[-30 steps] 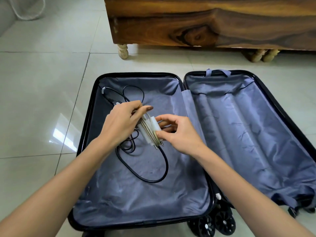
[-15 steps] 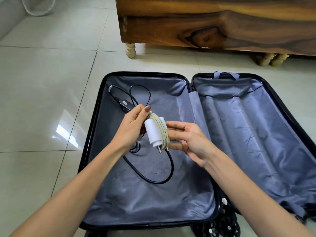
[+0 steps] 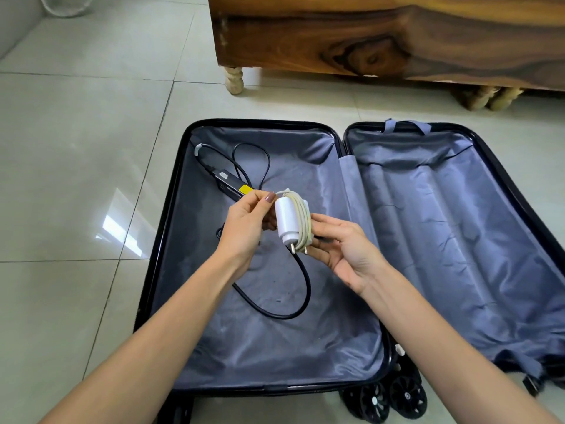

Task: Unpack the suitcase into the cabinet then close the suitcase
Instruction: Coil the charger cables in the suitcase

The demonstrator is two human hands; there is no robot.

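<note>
A black suitcase [image 3: 171, 228] lies open flat on the tiled floor, both halves lined in grey-blue fabric. Above its left half I hold a white charger [image 3: 289, 220] with a pale cable wound around it, prongs pointing down. My left hand [image 3: 244, 228] grips its left side with the thumb on top. My right hand [image 3: 345, 249] cradles it from the right, fingers curled under the coil. A black power adapter [image 3: 230, 186] with a yellow label and its looping black cord [image 3: 301, 289] lie in the left half. The right half holds nothing.
The wooden cabinet [image 3: 397, 35] stands on turned legs [image 3: 234, 79] just beyond the suitcase. Suitcase wheels [image 3: 388, 399] stick out at the near edge. Glossy floor tiles [image 3: 76, 179] stretch to the left. A white wire object [image 3: 65, 6] sits at the far left corner.
Both hands have lifted the white charger a little higher and turned it upright. The right hand shifted from pinching the plug to cradling the coil. The view pulled back slightly.
</note>
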